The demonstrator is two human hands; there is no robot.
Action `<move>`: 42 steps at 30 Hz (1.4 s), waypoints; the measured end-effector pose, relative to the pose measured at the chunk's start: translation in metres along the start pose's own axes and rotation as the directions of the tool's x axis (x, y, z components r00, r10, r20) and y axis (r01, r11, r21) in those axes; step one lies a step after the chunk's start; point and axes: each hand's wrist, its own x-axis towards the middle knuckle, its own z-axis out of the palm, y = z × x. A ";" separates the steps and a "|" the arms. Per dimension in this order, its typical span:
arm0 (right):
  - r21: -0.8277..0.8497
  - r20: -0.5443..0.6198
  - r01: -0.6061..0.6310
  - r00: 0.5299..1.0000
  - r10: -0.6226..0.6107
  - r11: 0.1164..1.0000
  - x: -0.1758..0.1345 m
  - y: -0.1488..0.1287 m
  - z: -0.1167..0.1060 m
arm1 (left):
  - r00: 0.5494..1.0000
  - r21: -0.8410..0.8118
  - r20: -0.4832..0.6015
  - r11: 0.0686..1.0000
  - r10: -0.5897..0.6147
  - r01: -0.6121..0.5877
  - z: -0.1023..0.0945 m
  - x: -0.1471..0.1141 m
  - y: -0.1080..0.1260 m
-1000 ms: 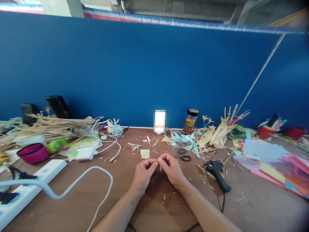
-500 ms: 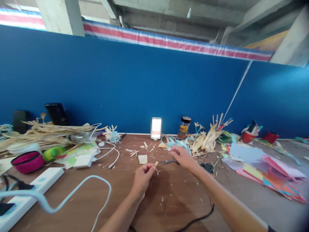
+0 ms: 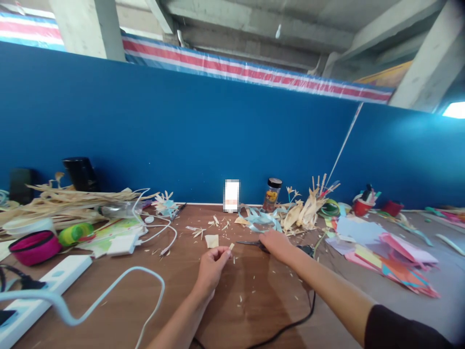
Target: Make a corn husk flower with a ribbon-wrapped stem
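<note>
Left hand [image 3: 211, 267] pinches a pale strip [image 3: 231, 246] between thumb and forefinger, its free end projecting past the fingertips, while the right hand [image 3: 276, 244] covers the handles of the scissors [image 3: 250, 243], blades protruding leftward over the table [image 3: 254, 312], though whether its fingers grip them cannot be told

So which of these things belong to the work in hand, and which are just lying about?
In use, it seems:
pale strip, pinched in the left hand
scissors, handles under the right hand

Apparently just lying about:
black-lidded jar
magenta band
red cup of pens
pink paper
</note>
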 end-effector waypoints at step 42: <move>0.973 -0.188 0.187 0.982 0.004 -0.138 -0.002 -0.077 0.035 | 0.976 -0.255 -0.195 0.966 -0.098 0.046 0.017 0.042 0.011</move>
